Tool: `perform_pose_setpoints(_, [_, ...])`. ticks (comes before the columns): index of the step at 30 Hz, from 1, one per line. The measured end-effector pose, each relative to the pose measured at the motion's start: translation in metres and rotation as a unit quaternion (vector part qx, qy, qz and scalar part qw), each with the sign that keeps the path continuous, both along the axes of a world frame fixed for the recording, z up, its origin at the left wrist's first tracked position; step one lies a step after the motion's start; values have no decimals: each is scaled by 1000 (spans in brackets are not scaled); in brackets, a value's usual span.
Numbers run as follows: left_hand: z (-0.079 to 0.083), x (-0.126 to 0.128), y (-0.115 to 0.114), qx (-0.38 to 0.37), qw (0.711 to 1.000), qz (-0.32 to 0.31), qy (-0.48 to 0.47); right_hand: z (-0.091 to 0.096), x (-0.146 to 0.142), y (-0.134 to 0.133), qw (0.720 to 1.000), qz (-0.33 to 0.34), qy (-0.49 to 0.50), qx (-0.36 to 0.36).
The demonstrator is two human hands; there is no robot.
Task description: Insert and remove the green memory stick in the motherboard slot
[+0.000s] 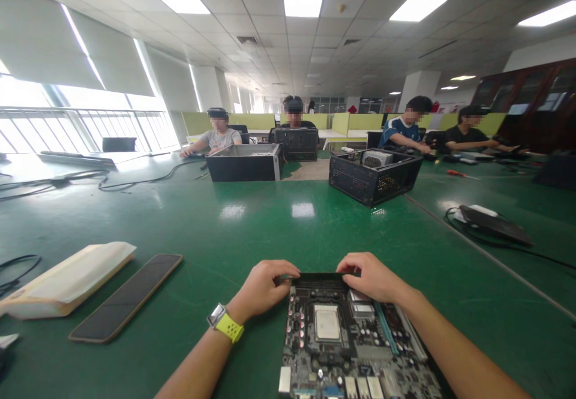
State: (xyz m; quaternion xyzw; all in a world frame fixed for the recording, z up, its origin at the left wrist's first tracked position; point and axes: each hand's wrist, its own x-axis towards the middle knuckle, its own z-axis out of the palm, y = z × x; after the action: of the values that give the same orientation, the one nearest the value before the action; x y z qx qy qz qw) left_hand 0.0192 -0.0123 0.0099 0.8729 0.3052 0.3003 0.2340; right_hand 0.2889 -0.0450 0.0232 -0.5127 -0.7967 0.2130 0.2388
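Observation:
A motherboard [310,357] lies before me on the green table, its square metal-topped processor [327,323] uncovered and its ports facing me. Along its far edge runs a dark narrow strip [320,278]; whether it is a memory stick or part of the board, I cannot make out. My left hand [265,288], with a yellow-green watch strap [227,326] at the wrist, pinches the strip's left end. At the right end, my right hand [371,276] has thumb and fingers closed on it. Both hands rest over the board's far corners.
Left of me lie a phone [128,297] and a pale padded packet [72,279]. Two open computer cases, one black [373,180] and one farther left [245,165], stand across the table [202,219]. A dark flat device [495,225] with cables lies right. Several people sit beyond.

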Motion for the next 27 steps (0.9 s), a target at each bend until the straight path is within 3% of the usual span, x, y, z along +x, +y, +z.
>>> perform_pose_setpoints(7, [0, 0, 0, 0, 1000, -1, -2, -3, 1, 1, 1000, 2, 1, -5])
perform_pose_setpoints(11, [3, 0, -1, 11, 1000, 3, -26, 8, 2, -1, 999, -21, 27, 33])
perform_pose_setpoints(14, [5, -2, 0, 44, 996, 41, -67, 22, -15, -17, 996, -36, 36, 68])
perform_pose_setpoints(16, [6, -4, 1, 70, 989, 89, -91, 23, -38, -34, 997, 0, -1, 78])
perform_pose_setpoints(20, [5, -7, 4, 89, 980, 152, -91, -4, -96, -61, 971, 132, -166, 110])
perform_pose_setpoints(22, [3, -7, 5, 88, 981, 157, -75, -21, -114, -64, 951, 149, -243, 124])
perform_pose_setpoints(24, [2, -6, 5, 87, 982, 154, -63, -31, -121, -62, 935, 155, -286, 139])
perform_pose_setpoints(27, [0, -5, 5, 84, 984, 149, -54, -27, -115, -58, 925, 181, -301, 143])
